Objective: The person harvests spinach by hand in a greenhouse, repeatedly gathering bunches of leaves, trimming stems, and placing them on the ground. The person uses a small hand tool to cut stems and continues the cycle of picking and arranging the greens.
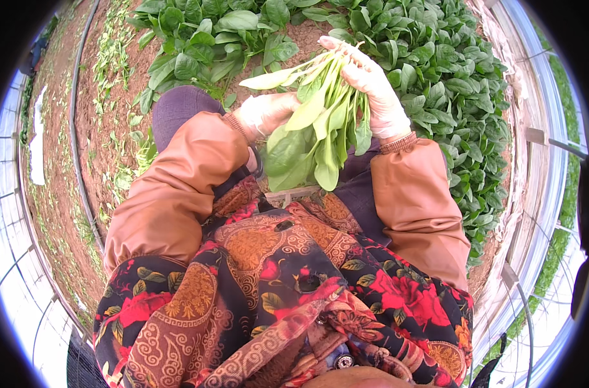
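A bunch of spinach (323,116) hangs leaves down over my lap, its pale stems and root ends at the top. Wearing a thin translucent glove, my right hand (372,87) is closed around the stems near the roots, at the bunch's upper right. My left hand (267,114), gloved too, is at the left side of the bunch; its fingers are partly hidden behind the leaves, so its grip cannot be made out. One pale leaf (265,80) sticks out to the left above my left hand.
Growing spinach (449,97) stands dense on the right; more spinach leaves (197,48) lie ahead to the left. A dark hose (74,106) runs along the soil at left, beside scattered leaf scraps (112,63). Plastic sheeting (541,106) and a frame edge the right side.
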Tool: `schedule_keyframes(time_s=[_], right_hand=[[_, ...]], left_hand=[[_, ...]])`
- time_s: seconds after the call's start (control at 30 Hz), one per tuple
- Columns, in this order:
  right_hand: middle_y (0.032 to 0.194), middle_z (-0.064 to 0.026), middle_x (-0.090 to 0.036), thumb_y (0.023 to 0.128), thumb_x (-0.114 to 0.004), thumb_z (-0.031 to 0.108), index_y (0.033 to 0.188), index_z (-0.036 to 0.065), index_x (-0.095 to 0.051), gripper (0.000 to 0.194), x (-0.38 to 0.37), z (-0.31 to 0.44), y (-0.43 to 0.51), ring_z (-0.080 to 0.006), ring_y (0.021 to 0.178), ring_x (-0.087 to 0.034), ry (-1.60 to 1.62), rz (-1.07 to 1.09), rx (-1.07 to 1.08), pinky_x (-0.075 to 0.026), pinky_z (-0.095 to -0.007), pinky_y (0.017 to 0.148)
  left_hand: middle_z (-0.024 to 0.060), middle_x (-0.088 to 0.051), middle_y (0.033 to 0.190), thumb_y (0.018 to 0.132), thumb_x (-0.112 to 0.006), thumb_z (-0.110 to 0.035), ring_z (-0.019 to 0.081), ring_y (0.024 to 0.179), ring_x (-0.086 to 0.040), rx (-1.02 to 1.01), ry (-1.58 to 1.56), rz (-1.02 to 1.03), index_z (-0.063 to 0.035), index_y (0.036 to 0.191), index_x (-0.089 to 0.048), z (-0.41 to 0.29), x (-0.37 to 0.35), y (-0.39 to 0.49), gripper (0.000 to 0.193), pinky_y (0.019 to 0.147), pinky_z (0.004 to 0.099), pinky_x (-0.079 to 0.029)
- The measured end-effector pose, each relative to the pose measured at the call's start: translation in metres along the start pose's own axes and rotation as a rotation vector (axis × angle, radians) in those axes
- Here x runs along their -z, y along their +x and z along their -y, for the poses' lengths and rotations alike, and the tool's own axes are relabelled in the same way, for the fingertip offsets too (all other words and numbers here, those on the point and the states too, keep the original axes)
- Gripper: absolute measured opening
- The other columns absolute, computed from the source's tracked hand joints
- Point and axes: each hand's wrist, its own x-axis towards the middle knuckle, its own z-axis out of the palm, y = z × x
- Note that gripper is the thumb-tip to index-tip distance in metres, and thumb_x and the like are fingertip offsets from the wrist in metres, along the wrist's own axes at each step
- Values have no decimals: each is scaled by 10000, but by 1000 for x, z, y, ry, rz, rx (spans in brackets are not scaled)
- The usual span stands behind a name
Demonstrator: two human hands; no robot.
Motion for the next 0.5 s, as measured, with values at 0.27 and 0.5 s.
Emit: schedule_keyframes(time_s=[0.27,0.5], right_hand=[[1149,-117,-669,905,-677,156,1317,-28,-539,473,8,18,-6,-174,1039,-642,18,-109,189,-489,-304,955],[1170,-92,-670,906,-681,104,1273,-1,-607,389,7,34,-8,-147,1059,-626,-348,-300,329,-478,-281,963]], left_hand=[[96,-560,1358,824,-746,-193,170,1209,-552,-99,618,-148,0,1450,-412,-61,-38,-34,734,1052,342,-423],[214,-363,1507,699,-860,-427,311,1410,-347,-891,1217,-891,-27,1487,-318,-65,-89,-59,1036,1163,411,-300]])
